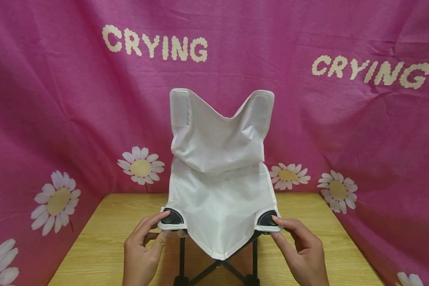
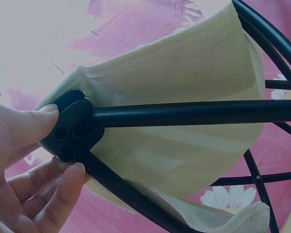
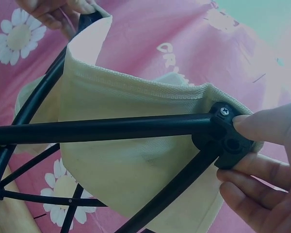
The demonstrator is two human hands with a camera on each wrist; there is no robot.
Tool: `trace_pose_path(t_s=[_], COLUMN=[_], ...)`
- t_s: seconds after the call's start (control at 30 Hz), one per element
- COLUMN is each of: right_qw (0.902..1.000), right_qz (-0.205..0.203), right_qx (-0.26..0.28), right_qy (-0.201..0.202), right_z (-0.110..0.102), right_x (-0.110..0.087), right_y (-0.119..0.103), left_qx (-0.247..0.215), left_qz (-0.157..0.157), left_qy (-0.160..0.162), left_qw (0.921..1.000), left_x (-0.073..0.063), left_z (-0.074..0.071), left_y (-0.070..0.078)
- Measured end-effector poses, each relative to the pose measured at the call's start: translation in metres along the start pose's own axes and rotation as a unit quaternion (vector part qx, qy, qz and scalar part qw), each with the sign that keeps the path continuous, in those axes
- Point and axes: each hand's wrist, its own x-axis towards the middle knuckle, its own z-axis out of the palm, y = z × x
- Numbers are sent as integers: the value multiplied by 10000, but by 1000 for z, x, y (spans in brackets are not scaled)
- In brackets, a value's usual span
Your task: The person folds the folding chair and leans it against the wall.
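A small folding chair with a white fabric seat (image 1: 219, 198) and black tube legs (image 1: 182, 254) stands facing me on a wooden table. My left hand (image 1: 144, 248) pinches its front left corner, index finger on the black corner patch (image 1: 174, 217) and thumb below. At the front right corner my right hand (image 1: 302, 248) does the same, fingertip at the other black patch (image 1: 267, 219). From beneath, the left wrist view has my thumb and fingers on a black plastic joint (image 2: 70, 128) where two tubes meet. A matching joint (image 3: 225, 138) sits between my right thumb and fingers.
Above the seat rises a floppy white backrest (image 1: 218, 147) with two peaked top corners. The wooden table (image 1: 107, 234) extends to both sides of the chair. A pink curtain (image 1: 236, 47) with daisies and lettering hangs behind and at both sides.
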Motion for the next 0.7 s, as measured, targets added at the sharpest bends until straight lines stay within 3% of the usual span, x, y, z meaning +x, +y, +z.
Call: trace_pose_path(t_s=[0.27, 0.7], right_qw=[9998, 9998], right_qz=[-69, -155], right_qx=[177, 147], right_qy=[31, 39], right_z=[2, 5], right_x=[1, 2], right_y=[-2, -5], left_qx=[-46, -59], left_qz=[340, 407], left_qy=[-72, -69], left_qw=[9994, 9991], left_x=[1, 0], left_z=[0, 1], left_y=[-3, -1])
